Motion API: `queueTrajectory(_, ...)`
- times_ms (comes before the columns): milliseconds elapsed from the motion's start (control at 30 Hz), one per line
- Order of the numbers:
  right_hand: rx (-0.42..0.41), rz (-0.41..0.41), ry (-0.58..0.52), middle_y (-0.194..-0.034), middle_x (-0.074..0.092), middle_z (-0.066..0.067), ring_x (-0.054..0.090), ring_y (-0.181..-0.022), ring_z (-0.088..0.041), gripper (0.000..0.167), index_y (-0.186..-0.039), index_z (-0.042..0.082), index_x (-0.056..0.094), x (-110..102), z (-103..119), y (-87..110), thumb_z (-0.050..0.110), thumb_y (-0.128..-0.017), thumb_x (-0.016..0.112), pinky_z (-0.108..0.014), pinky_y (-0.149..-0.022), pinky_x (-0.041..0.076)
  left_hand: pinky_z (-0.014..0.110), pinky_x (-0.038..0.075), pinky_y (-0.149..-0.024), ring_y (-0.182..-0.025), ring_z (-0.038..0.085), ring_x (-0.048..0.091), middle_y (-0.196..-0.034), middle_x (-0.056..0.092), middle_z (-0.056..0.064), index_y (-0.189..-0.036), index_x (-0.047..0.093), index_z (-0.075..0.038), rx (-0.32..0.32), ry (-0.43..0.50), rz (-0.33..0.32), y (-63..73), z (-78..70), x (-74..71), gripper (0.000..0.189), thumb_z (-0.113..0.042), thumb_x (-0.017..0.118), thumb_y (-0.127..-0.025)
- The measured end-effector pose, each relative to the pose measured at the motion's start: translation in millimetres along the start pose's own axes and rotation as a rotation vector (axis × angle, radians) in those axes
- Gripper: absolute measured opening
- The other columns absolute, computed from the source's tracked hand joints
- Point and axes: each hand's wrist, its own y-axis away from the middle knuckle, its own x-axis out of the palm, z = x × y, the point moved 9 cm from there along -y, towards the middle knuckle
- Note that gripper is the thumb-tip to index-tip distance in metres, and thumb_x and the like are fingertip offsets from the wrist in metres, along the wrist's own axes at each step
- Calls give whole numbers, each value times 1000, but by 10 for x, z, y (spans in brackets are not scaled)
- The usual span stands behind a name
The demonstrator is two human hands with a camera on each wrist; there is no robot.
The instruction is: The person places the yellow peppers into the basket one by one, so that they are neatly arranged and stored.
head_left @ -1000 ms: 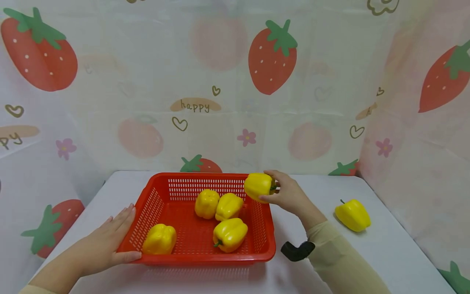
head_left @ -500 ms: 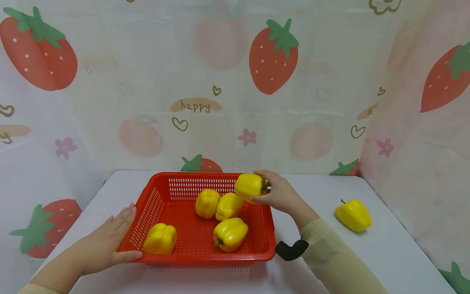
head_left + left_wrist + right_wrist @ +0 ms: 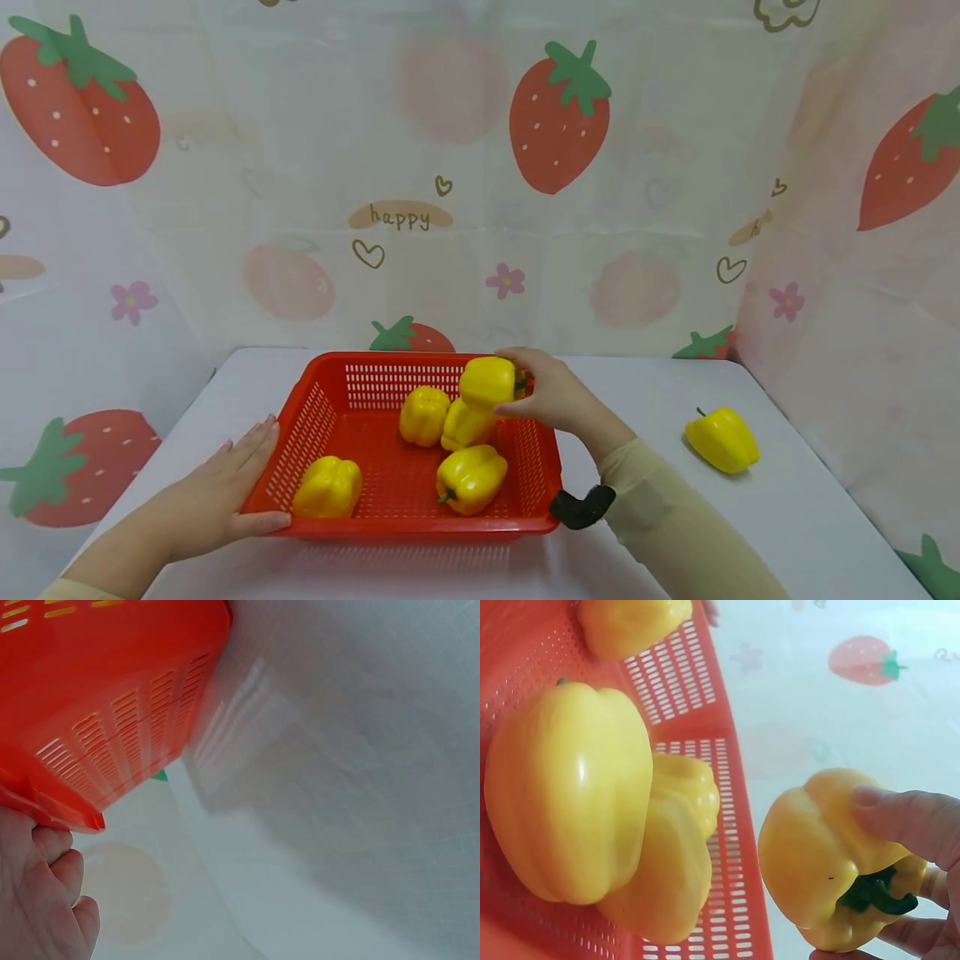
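My right hand (image 3: 555, 396) holds a yellow bell pepper (image 3: 486, 382) over the back right part of a red plastic basket (image 3: 405, 527). In the right wrist view, the thumb (image 3: 911, 821) lies on the pepper's side and its green stem points towards the palm. Several more yellow bell peppers lie in the basket, including one at the front left (image 3: 327, 487) and one at the front right (image 3: 472, 479). The held pepper partly hides another one behind it. My left hand (image 3: 213, 500) rests on the basket's left side with straight fingers, its thumb along the front rim.
A single yellow bell pepper (image 3: 722, 440) lies on the white table (image 3: 660, 533) to the right of the basket. Behind and at both sides hangs a pale cloth (image 3: 465, 275) printed with strawberries.
My right hand has moved left with the pepper, from the basket's back right corner to above the peppers inside. The left hand and the basket have stayed in place.
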Motion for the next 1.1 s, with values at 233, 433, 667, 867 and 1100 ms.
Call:
queueTrajectory(233, -20, 37, 10, -123, 53, 4, 52, -105, -17, 72, -132, 22, 47, 88, 57, -39, 33, -70, 79, -37, -89, 49, 60, 20, -103, -134, 35, 21, -150, 18, 17, -147, 11, -5, -6, 2, 6, -4, 6, 5, 111, -72, 55, -69)
queueTrajectory(433, -29, 98, -14, -126, 51, 3, 51, -106, -18, 73, -134, 21, 45, 166, 104, -64, 35, -71, 78, -38, -92, 47, 60, 21, -103, -134, 35, 21, -150, 19, 18, -146, 12, -5, 4, 3, -3, -2, 7, 11, 111, -71, 56, -69)
queueTrajectory(667, -47, 173, -49, -121, 52, 8, 52, -101, -15, 68, -131, 28, 47, 294, 150, -102, 38, -71, 77, -32, -88, 47, 60, 21, -103, -134, 35, 21, -149, 20, 17, -147, 12, -5, 6, 1, -8, -4, 16, 18, 111, -71, 56, -69)
queueTrajectory(867, -64, 209, -38, -121, 53, 9, 51, -103, -14, 67, -130, 27, 48, 409, 190, -178, 38, -70, 78, -31, -89, 47, 60, 20, -103, -135, 35, 21, -149, 20, 17, -147, 11, -5, -6, 3, 3, -5, 20, 18, 111, -71, 56, -69)
queueTrajectory(1100, -96, 242, 18, -124, 52, 7, 50, -106, -13, 71, -133, 22, 47, 518, 275, -232, 36, -70, 78, -31, -91, 45, 59, 20, -104, -135, 34, 20, -150, 19, 16, -147, 10, -6, -10, 4, 8, -3, 19, 5, 111, -71, 56, -69)
